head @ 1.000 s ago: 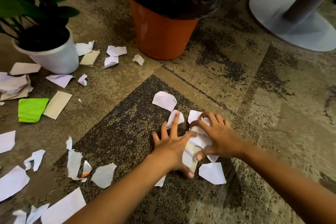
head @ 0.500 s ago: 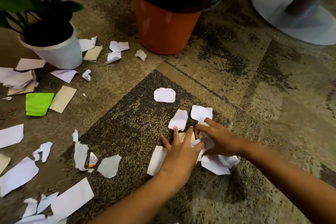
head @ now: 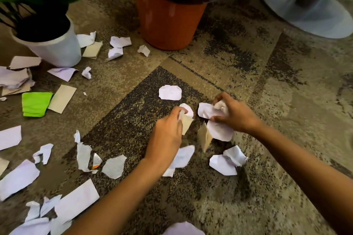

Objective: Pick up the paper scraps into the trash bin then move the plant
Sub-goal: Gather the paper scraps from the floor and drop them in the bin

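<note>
My right hand (head: 234,115) grips a bunch of white and tan paper scraps (head: 215,122) just above the carpet. My left hand (head: 166,135) pinches a tan and white scrap (head: 186,120) beside it. A lone white scrap (head: 170,92) lies just beyond both hands, and crumpled white scraps (head: 227,160) lie below my right hand. The orange trash bin (head: 168,23) with a black liner stands at the top centre. The plant in a white pot (head: 55,49) stands at the top left.
Several white, tan and one green (head: 35,104) paper scraps litter the carpet on the left and near the pot. A grey round pedestal base (head: 305,7) with a post sits at the top right.
Both hands were pressing flat on a pile of scraps; now they have curled round scraps and lifted them slightly. Some scraps stayed behind on the carpet.
</note>
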Action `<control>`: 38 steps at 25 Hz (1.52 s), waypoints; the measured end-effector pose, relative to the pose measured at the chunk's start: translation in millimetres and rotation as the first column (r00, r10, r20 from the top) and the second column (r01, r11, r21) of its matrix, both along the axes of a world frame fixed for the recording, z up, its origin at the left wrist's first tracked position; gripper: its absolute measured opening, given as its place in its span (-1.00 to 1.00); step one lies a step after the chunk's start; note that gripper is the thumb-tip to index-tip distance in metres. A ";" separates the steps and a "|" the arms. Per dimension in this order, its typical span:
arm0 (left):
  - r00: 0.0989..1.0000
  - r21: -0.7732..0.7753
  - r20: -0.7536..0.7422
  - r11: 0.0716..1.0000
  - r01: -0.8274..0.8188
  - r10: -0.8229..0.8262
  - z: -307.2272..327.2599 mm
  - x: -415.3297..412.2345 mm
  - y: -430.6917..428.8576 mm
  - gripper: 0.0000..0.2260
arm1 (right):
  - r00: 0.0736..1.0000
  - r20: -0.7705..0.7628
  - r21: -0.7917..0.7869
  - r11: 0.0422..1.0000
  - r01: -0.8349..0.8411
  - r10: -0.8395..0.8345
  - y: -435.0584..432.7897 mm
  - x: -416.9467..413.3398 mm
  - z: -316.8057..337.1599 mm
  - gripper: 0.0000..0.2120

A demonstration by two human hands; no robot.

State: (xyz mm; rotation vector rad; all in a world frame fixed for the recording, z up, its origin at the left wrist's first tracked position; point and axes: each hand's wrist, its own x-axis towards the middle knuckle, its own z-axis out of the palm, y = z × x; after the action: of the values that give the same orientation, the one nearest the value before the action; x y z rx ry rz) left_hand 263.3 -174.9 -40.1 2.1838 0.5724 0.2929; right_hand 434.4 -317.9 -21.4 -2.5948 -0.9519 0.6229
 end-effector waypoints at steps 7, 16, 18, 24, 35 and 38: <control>0.836 0.102 -0.507 0.948 0.302 -0.211 -9.5 -20.3 3.8 -0.23 | 0.996 -0.032 -0.207 0.974 -0.089 0.084 3.4 -7.8 -23.0 -0.02; 0.776 0.330 -0.583 0.804 0.495 -0.239 -20.1 -43.1 -27.1 -0.29 | 0.900 0.074 -0.267 0.878 -0.397 0.430 10.0 -40.1 -29.7 -0.26; 0.838 0.394 -0.515 0.818 0.420 -0.182 -16.0 -41.9 -26.5 -0.46 | 0.918 0.033 -0.235 0.896 -0.377 0.395 9.2 -44.3 -30.3 -0.37; 0.927 0.283 -0.331 0.918 0.278 -0.178 -10.0 -34.7 -18.8 -0.71 | 0.935 -0.121 -0.100 0.933 -0.345 0.333 6.6 -35.6 -23.2 -0.50; 0.998 0.133 0.062 0.990 -0.042 0.034 96.6 45.0 51.3 -0.85 | 0.970 -0.222 0.590 0.805 0.053 0.099 62.8 25.6 109.2 -0.60; 0.954 0.189 0.295 0.975 -0.114 0.054 154.1 80.3 74.9 -0.84 | 0.988 -0.142 0.839 0.537 0.088 0.059 98.1 46.6 160.7 -0.62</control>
State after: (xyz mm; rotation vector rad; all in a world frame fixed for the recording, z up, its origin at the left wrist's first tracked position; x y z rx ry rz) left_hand 343.5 -100.0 114.0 2.2581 0.4881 0.7325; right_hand 481.0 -219.8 139.3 -1.6309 -0.8710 0.2281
